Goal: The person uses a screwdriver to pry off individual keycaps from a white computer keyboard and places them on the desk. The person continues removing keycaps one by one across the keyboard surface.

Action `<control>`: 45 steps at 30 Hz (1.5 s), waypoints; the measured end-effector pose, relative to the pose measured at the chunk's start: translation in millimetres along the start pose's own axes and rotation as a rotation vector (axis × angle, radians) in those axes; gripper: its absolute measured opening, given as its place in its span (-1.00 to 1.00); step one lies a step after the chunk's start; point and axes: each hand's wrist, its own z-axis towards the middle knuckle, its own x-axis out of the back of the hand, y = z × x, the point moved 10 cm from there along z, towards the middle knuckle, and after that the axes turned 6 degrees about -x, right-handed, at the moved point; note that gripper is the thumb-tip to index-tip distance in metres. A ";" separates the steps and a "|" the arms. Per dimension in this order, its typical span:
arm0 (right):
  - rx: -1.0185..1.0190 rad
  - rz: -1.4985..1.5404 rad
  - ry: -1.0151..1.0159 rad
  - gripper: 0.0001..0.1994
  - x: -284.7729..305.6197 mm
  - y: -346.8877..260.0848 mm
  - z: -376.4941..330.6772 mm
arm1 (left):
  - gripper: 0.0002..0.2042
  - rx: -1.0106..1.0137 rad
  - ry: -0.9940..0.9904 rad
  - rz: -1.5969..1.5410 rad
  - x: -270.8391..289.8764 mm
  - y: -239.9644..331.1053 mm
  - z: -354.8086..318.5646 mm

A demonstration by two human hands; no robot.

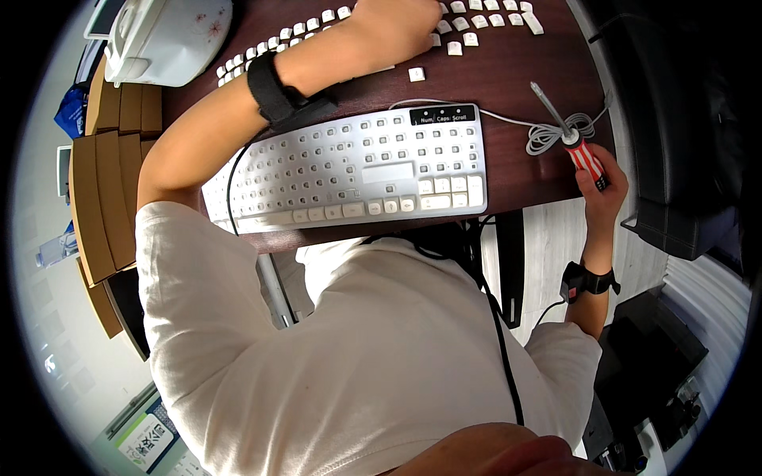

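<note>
My left hand (401,30) reaches across to the far side of the table, over rows of loose white keycaps (476,22). Its fingers are bent under and largely hidden, so I cannot see whether they hold a keycap. In my right hand (607,186), at the table's right edge, is a screwdriver (586,163) with a red and white striped handle; its metal shaft points up and away. Between my arms lies a white keyboard (387,172) with most key positions bare. Caps sit along its near row and at the near right corner.
One keycap (417,74) lies apart, just beyond the keyboard. A coiled grey cable (545,140) rests near the screwdriver on the dark brown table (524,184). A white appliance (171,40) stands far left, above cardboard boxes (107,198). Black chair upholstery (675,159) borders the right.
</note>
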 end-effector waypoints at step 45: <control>0.013 -0.028 0.001 -0.59 1.3 4.9 0.2 | -0.71 0.102 0.016 -0.050 -8.2 -28.5 -16.7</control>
